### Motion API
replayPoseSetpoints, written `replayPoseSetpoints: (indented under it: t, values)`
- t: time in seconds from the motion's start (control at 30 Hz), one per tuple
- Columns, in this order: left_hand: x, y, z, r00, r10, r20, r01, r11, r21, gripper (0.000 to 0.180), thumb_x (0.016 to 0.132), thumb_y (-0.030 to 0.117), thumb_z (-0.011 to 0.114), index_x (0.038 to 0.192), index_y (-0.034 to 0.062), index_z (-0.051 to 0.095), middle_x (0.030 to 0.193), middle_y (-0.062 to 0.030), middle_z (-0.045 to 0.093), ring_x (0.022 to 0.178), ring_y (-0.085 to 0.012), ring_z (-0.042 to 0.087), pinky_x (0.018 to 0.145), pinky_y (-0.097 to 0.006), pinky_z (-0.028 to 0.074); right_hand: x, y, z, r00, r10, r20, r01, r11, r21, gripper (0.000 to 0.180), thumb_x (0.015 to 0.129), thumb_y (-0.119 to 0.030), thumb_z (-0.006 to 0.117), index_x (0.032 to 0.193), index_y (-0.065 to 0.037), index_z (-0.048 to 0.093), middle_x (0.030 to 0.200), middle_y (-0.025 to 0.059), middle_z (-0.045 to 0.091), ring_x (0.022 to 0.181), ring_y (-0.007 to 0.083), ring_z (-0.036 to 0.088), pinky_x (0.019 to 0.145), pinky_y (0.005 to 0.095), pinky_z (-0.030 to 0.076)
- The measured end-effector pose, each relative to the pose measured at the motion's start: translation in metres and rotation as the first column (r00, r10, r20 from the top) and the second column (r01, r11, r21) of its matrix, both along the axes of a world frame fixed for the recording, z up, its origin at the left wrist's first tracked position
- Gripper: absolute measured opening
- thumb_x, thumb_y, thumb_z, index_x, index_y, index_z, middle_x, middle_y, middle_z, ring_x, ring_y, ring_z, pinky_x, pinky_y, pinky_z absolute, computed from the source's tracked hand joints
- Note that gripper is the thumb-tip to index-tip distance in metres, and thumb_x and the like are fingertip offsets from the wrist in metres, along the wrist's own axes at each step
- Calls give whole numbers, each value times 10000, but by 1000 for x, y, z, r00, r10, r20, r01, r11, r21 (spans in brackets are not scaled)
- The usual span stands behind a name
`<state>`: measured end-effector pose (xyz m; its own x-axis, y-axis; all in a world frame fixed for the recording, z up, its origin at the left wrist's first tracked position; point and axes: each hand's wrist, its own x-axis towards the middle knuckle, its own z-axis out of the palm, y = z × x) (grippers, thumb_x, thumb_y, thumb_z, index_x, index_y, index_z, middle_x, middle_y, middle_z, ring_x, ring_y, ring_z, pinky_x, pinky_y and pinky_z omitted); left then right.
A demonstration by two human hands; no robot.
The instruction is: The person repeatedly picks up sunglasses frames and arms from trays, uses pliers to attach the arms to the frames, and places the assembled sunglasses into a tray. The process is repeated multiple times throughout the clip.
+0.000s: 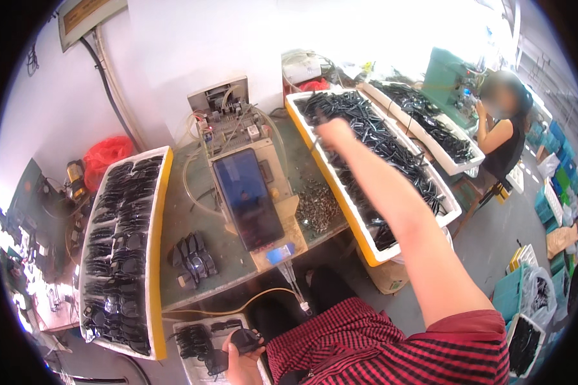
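Low in front of my body, my left hand [241, 364] is closed around a dark-lensed sunglasses front [245, 340]. Just under it lies a white tray [181, 330] with more dark eyewear pieces. My right arm stretches forward, and my right hand [335, 133] is over the far left edge of a long white foam tray [451, 206] with a yellow side. Heaped in that tray are thin black glasses temples [366, 131]. The right fingers look curled in, with something dark at their tips; blur hides what it is.
A bench fixture with tubing [228, 125] carries a dark phone-like screen [247, 199]. Small metal parts [318, 205] lie beside it. Several sunglasses [196, 260] rest near the bench edge. At left stands a filled sunglasses tray [157, 256]. A co-worker [504, 128] sits at far right.
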<state>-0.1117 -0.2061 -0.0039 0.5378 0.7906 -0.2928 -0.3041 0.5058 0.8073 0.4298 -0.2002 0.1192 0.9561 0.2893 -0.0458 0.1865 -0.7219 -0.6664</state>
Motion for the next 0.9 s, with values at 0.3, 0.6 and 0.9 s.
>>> replayPoseSetpoints:
  t: [0.3, 0.6, 0.9]
  values:
    - [15, -16, 54, 945, -53, 323, 57, 998, -5, 452, 983, 294, 465, 1356, 43, 420, 1242, -269, 557, 1061, -413, 616, 811, -455, 579, 24, -121, 1, 999, -12, 43, -18, 774, 633, 337, 866, -170, 652, 1164, -49, 550, 718, 28, 579, 560, 127, 542, 513, 275, 458]
    - [39, -37, 76, 947, -269, 174, 232, 951, 205, 381, 979, 153, 425, 1294, -60, 441, 1224, -300, 577, 1060, -383, 634, 920, -447, 528, -286, -185, 1, 320, 871, 373, -883, 417, -215, 506, 656, -181, 800, 1144, -118, 684, 931, 62, 614, 881, 255, 579, 816, 378, 456]
    - [37, -51, 88, 969, -225, 105, 197, 954, 228, 364, 981, 153, 442, 1275, -60, 451, 1215, -302, 582, 1054, -364, 641, 946, -445, 516, -303, -190, -8, 254, 838, 482, -869, 417, -267, 517, 622, -189, 797, 1124, -136, 689, 898, 51, 578, 844, 250, 558, 774, 388, 426]
